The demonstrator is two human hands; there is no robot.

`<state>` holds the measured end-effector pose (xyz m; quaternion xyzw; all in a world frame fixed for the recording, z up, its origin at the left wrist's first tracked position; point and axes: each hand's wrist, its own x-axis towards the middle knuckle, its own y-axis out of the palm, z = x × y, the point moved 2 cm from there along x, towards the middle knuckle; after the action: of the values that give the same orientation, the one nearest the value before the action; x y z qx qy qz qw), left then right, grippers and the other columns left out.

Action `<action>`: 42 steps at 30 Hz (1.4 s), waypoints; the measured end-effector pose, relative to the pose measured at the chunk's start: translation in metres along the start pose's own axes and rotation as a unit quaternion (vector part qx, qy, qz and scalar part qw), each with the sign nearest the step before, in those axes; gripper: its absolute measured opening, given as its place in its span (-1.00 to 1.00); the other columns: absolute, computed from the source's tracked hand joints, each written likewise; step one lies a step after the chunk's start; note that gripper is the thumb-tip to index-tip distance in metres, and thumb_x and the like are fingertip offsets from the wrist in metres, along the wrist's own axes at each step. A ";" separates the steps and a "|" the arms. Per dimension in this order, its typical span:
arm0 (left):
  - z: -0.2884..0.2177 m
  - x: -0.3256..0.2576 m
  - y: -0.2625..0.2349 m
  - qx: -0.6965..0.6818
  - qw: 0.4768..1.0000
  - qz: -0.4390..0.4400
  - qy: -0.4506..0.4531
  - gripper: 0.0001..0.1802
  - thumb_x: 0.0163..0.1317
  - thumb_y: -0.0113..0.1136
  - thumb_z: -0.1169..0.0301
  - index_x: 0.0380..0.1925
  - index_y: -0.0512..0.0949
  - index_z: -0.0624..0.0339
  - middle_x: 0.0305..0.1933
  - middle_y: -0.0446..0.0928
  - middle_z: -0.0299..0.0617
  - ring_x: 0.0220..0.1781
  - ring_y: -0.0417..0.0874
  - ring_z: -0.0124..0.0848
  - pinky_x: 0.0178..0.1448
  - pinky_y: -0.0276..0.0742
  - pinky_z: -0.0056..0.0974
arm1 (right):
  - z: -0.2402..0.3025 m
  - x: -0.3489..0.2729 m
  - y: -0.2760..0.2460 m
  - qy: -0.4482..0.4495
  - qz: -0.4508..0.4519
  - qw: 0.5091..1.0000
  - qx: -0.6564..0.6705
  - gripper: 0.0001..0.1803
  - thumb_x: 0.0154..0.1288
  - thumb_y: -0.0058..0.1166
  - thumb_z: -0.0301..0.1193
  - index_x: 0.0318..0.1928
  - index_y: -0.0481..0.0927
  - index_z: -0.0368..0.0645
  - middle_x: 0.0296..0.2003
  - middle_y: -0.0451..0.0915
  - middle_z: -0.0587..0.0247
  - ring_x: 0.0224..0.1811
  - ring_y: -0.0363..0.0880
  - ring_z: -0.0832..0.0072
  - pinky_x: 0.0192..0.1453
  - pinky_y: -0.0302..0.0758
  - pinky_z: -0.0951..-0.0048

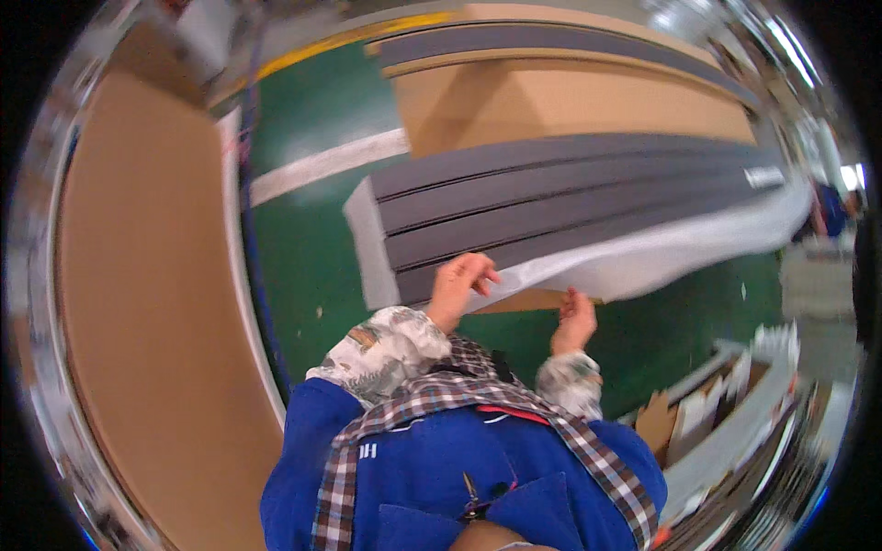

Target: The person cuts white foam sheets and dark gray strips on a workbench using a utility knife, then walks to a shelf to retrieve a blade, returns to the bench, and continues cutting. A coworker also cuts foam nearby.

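Note:
In front of me lies a row of long dark grey panels (551,179), side by side with narrow dark gaps between them. A thin white foam sheet (643,248) runs along their near side and folds up at the left end. My left hand (464,286) is closed with curled fingers on the sheet's near edge, by the panels' near left corner. To its right, my right hand (575,323) has its fingertips pinched together at the sheet's lower edge. Between the hands, a strip of brown cardboard (519,300) shows under the sheet.
Beyond the panels lies flat brown cardboard (588,101) with another long grey panel (570,41) on it. A large brown cardboard surface (152,275) with a white edge stands at the left. At lower right is a bin (726,418) of cardboard scraps. The floor (308,248) is green.

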<state>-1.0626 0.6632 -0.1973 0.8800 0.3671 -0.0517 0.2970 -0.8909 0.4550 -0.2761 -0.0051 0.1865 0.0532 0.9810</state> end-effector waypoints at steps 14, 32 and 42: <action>-0.039 -0.012 -0.163 0.509 0.746 0.401 0.156 -0.43 0.07 0.35 0.28 0.09 0.43 0.18 0.10 0.46 -0.02 0.11 0.49 -0.07 0.12 0.44 -0.11 | -0.184 -0.143 0.130 0.245 -0.175 0.936 0.183 -0.25 0.27 -0.01 0.13 0.23 0.37 -0.21 0.01 0.51 0.01 0.04 0.45 0.18 0.15 0.38 0.07; -0.163 0.177 -0.167 0.661 0.661 0.205 0.290 -0.02 -0.09 0.43 0.02 0.32 0.20 0.09 0.21 0.33 0.16 0.16 0.46 0.05 0.16 0.42 0.01 | -0.031 -0.173 0.426 -0.218 0.190 0.896 -0.336 -0.63 0.10 0.06 -0.32 -0.05 0.52 -0.15 -0.25 0.62 -0.09 -0.17 0.59 0.00 -0.09 0.48 0.06; -0.086 0.281 -0.275 0.589 0.757 0.283 0.022 -0.69 0.26 0.06 0.25 -0.43 0.52 0.32 -0.49 0.57 0.05 -0.40 0.61 -0.05 -0.29 0.45 -0.08 | -0.039 -0.254 0.272 -0.150 -0.216 0.876 -0.404 0.19 -0.19 0.45 -0.01 0.36 0.05 -0.30 0.38 -0.01 -0.14 0.40 0.02 -0.01 0.40 0.11 0.10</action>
<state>-1.0559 1.0367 -0.3468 0.9458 0.0052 -0.1522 -0.2869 -1.1685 0.6988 -0.2164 -0.4332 -0.0064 -0.0891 0.8969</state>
